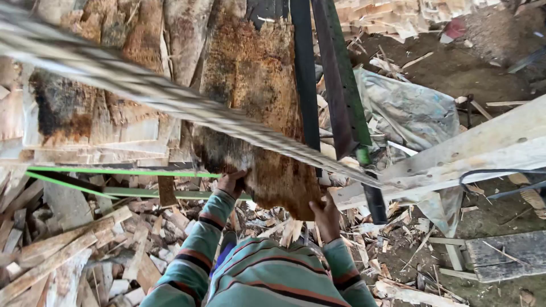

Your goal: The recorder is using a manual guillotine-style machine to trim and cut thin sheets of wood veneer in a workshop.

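Wood veneer sheet (pixel 256 113) | left hand (pixel 232 183), right hand (pixel 326 219): fingers gripping its bottom edge | scraps (pixel 142 250) below

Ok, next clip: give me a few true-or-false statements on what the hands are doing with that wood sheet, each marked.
1. Both hands grip the lower end of the brown wood sheet. True: left hand, right hand.
2. The sleeves are plain white. False: they are striped teal, orange and dark.
3. The ground below is littered with wood scraps. True.
4. The right hand holds a hammer. False: it holds only the sheet's edge.
5. A green-edged metal bar stands right of the sheet. True.
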